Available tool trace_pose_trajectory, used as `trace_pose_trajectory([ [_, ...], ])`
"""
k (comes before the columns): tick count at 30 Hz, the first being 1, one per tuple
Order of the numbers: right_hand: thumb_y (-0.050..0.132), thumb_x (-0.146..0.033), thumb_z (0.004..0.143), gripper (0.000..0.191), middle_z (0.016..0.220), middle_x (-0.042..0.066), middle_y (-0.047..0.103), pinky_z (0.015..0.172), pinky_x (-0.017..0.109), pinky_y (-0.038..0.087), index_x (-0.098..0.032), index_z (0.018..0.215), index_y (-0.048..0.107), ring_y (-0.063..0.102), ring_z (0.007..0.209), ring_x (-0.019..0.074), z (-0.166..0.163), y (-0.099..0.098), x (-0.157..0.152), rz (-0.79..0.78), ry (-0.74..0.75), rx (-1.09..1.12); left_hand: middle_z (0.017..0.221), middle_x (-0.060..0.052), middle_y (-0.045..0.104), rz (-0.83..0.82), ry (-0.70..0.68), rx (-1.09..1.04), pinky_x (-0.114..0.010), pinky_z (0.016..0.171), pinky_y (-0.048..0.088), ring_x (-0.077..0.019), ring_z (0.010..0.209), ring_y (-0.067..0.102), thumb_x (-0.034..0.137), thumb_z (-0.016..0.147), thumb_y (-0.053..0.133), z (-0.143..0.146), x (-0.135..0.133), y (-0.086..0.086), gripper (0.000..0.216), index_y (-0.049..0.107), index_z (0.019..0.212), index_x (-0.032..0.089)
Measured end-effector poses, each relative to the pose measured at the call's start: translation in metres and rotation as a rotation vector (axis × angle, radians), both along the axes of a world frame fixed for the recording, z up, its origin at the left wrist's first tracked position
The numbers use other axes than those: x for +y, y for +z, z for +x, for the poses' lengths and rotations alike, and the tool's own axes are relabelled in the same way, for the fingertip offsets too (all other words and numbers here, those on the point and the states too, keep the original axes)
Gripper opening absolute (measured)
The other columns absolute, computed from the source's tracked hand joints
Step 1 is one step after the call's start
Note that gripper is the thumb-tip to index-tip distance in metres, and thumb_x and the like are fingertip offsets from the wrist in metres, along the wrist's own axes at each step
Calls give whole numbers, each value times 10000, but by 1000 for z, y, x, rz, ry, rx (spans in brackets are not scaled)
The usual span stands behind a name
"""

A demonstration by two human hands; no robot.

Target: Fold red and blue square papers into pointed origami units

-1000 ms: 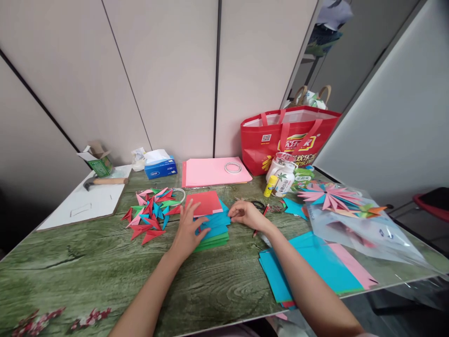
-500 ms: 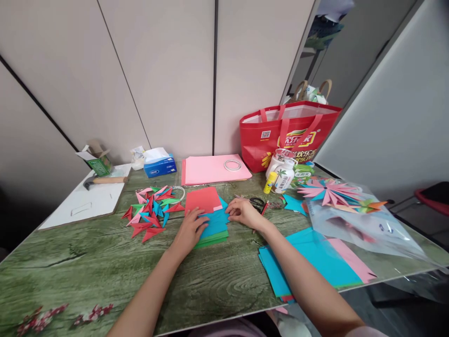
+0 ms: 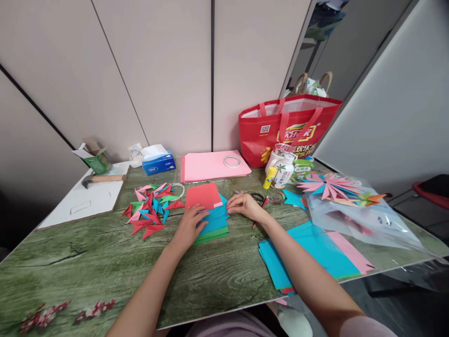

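A stack of coloured paper lies in front of me, with red paper (image 3: 202, 195) at the far end, blue paper (image 3: 215, 221) in the middle and green paper (image 3: 212, 235) at the near edge. My left hand (image 3: 189, 228) rests on the stack's left side, fingers spread over the red and blue sheets. At the right edge of the blue sheets, my right hand (image 3: 244, 207) has thumb and fingertips closed together on the paper's edge. How many sheets are between them I cannot tell. Folded paper pieces (image 3: 150, 210) in several colours lie left of the stack.
Black-handled scissors (image 3: 257, 197) and a red pencil (image 3: 264, 203) lie beyond my right hand. A glue stick (image 3: 270, 178) stands by a white bottle (image 3: 283, 172). Larger blue sheets (image 3: 291, 257) lie under my right forearm. A hammer (image 3: 105, 178) rests on a whiteboard (image 3: 84, 201).
The view has shifted slightly. Both hands stay at the paper stack; the blue sheets at its right edge look a little more fanned out.
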State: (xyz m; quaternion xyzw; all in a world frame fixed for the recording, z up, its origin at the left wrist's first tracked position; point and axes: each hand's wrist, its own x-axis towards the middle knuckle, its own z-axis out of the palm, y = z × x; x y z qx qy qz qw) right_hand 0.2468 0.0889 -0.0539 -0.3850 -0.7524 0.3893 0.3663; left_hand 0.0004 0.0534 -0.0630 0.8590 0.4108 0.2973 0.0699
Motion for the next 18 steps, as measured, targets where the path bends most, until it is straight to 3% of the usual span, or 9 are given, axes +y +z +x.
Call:
trace_pose_trajectory([
  [14,652,-396,653,248,785,59,659,642,292,476,-150,630,678,594,708,161,0,2,-2,-134,9,45,1103,-89,595,1,4,-13,-475,930,374,-242,1080,498,237,767,554,0,1,-2,241,612,1000,219],
  [18,690,-381,601,275,719,40,659,571,272,485,-142,736,669,590,609,138,-1,-1,-2,-192,7,53,1095,-94,602,1,4,-13,-479,926,377,-246,1072,505,231,762,562,0,1,-1,232,615,986,207],
])
